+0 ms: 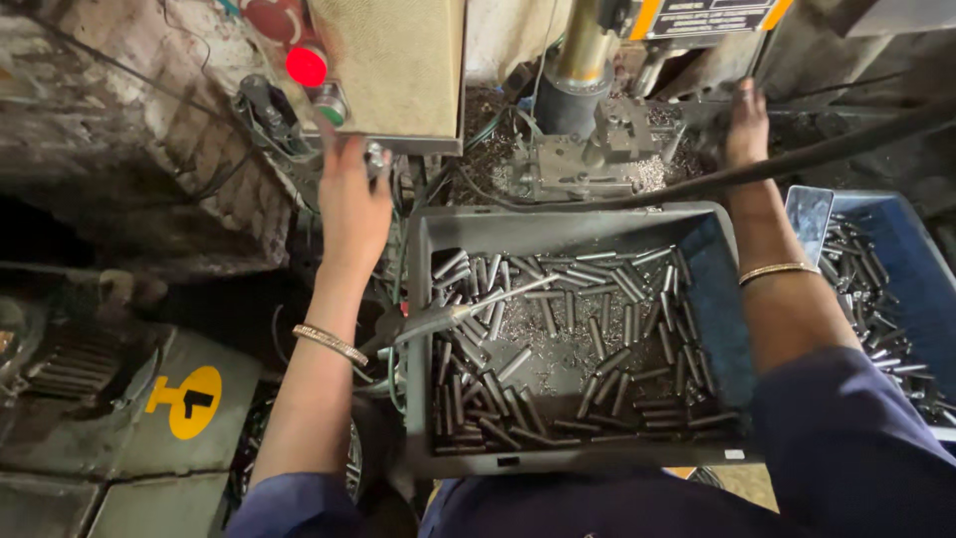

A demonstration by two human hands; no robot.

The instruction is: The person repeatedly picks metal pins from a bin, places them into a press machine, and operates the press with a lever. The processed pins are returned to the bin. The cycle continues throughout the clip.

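Observation:
My left hand (pixel 351 204) reaches up to the underside of a beige control box (pixel 393 70), fingers closed around a small metal knob (pixel 376 157) there. My right hand (pixel 745 125) is stretched to the machine bed at the back right, resting by the metal fixture (pixel 597 154) under the spindle (pixel 578 70); whether it grips anything cannot be told. Between my arms sits a grey bin (pixel 438 234) holding several short metal rods (pixel 558 349) and chips.
A blue bin (pixel 931 289) with more metal rods stands at the right, a phone-like flat object (pixel 808 219) leaning on its rim. A red button (pixel 307 66) and a green one (pixel 332 108) sit on the control box. A dark bar (pixel 827 154) crosses over the bins.

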